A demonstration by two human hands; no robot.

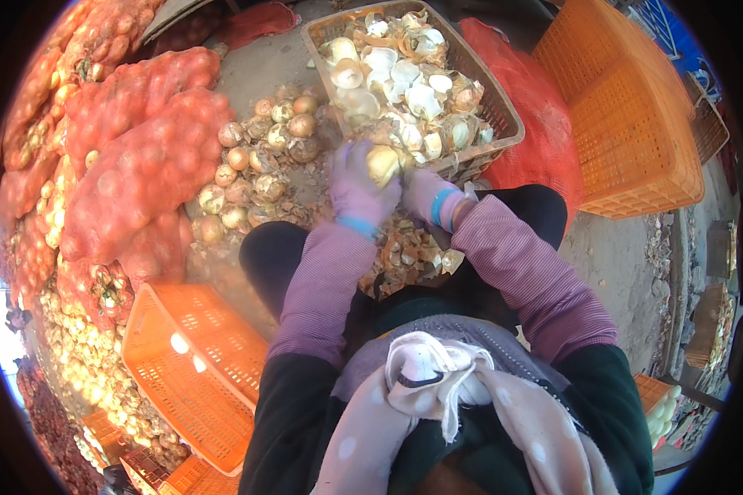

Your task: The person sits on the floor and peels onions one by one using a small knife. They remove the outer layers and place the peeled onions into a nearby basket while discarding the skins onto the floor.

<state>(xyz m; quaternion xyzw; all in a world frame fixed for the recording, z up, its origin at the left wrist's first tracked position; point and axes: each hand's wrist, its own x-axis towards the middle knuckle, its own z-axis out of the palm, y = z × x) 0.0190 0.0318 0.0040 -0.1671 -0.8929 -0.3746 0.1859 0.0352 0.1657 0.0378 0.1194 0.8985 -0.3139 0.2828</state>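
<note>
My left hand (365,185), in a light purple glove with a blue cuff, grips a pale yellow onion (382,164) whose outer skin is partly off. Close beside it on the right is my gloved right hand (432,197), fingers curled and blurred near the onion; whether it holds a small tool is hidden. Just beyond both hands stands a brown plastic crate (509,133) heaped with onion skins and pale onion layers (402,77). Unpeeled brown onions (269,154) lie on the ground to the left. Between my knees is a heap of dry skins (408,247).
Red mesh sacks of onions (148,167) are piled at the left. An orange plastic crate (192,383) at lower left holds two white onions (179,343). A tall orange crate (625,111) and a red mesh sack (532,117) stand at right. Loose onions (93,352) cover the far-left ground.
</note>
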